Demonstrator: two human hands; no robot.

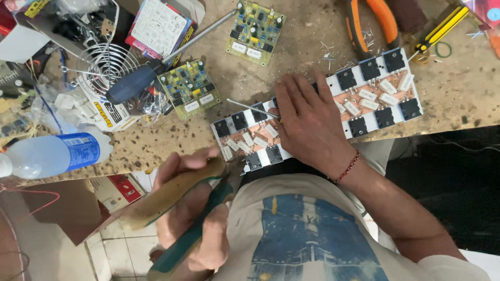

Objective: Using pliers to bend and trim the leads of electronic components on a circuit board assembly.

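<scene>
The long circuit board (364, 99) lies under the right hand's (307, 122) flat, released fingers (284, 96) (left hand (195, 208) clenched on pliers (182, 208))

Rough, speckled matt counter (307, 47) under a white-and-copper circuit board (364, 99), glossy black components on it, shiny metal fan grille (107, 65) left of it.

Right hand (307, 122) lies flat, palm down; left hand (190, 208) is clenched.
</scene>
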